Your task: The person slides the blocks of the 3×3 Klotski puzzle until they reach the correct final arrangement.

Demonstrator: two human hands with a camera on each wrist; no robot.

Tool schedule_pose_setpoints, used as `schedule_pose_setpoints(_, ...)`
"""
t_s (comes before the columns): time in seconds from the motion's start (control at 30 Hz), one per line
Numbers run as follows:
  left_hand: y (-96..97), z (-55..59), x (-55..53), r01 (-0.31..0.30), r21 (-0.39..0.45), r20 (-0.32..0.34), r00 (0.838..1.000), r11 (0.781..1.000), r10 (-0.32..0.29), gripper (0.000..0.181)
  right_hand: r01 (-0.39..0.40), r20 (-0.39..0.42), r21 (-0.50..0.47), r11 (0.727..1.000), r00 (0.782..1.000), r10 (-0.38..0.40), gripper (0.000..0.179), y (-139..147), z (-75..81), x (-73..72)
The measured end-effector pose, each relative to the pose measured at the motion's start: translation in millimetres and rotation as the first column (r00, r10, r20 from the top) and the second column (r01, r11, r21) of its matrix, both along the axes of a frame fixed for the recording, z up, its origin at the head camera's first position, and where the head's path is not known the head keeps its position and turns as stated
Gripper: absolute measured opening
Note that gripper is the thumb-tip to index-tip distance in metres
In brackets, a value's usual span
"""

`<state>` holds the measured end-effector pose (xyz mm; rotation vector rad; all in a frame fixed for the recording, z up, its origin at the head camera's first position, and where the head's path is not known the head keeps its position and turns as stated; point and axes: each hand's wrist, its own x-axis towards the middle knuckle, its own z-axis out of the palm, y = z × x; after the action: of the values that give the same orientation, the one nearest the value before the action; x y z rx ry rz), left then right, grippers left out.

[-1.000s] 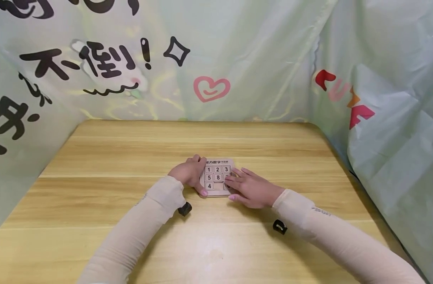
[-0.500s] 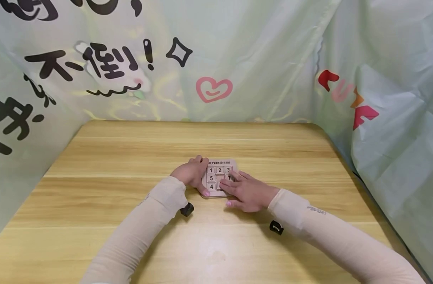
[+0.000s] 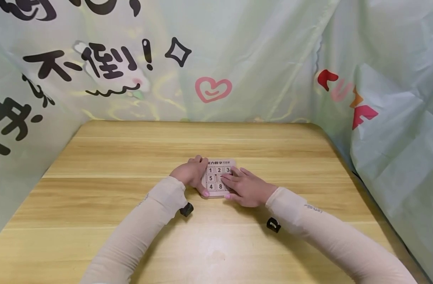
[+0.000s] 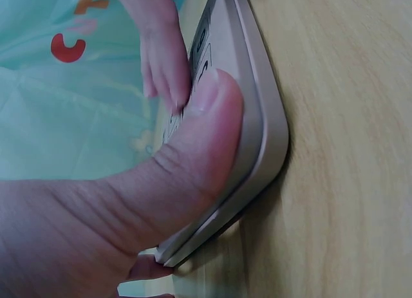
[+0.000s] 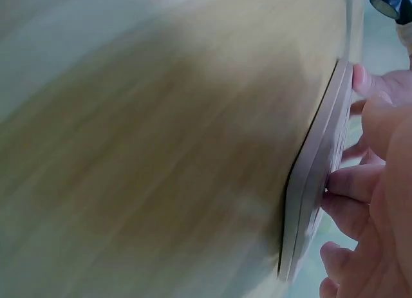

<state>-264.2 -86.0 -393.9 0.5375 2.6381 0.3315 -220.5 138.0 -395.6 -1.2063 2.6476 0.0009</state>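
A flat wooden sliding number puzzle (image 3: 215, 178) lies on the table, with 1, 2, 3 along its far row, 5 below the 1, and 4 and 8 in the near row. My left hand (image 3: 191, 173) grips its left side; in the left wrist view the thumb (image 4: 187, 143) bends over the rounded near corner. The right hand (image 3: 249, 190) lies over the right side, fingertips touching the tiles around the middle and covering those on the right. From the right wrist view, its extended fingers (image 5: 351, 182) meet the top face of the board.
The wooden tabletop (image 3: 216, 236) surrounds the puzzle. Pale green printed curtains (image 3: 255, 59) hang behind the table and along its sides. A small black mount (image 3: 186, 209) shows at the left wrist, another black mount (image 3: 273, 225) at the right wrist.
The 8 has shifted from the middle of the board to the near row. My right fingers have moved slightly left across the tiles; the left hand has kept its hold on the edge.
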Motion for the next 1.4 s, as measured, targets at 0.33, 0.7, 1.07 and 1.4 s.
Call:
schedule_pose_setpoints(0.33, 1.0, -1.1, 0.1, 0.009, -0.002, -0.008, 1.000, 1.000, -0.009, 0.105, -0.020, -0.014, 0.027, 0.999, 1.000, 0.020, 0.063, 9, 5.5, 15.1)
schedule_pose_setpoints(0.7, 0.8, 1.5, -1.8, 0.018, -0.026, -0.012, 1.000, 1.000, -0.018, 0.106, -0.020, -0.063, 0.021, 1.000, 0.998, 0.022, 0.066, 14, 3.7, 10.2)
schedule_pose_setpoints(1.07, 2.0, 0.0, -0.6, 0.005, -0.026, -0.006, 1.000, 1.000, -0.005, 0.109, -0.028, -0.032, 0.022, 0.999, 0.999, 0.028, 0.067, 8, 1.2, 8.6)
schedule_pose_setpoints(1.4, 1.5, 1.5, 0.2, 0.003, -0.022, -0.004, 1.000, 1.000, -0.003, 0.107, -0.060, -0.013, 0.026, 0.998, 0.998, 0.060, 0.064, 10, 5.7, 20.0)
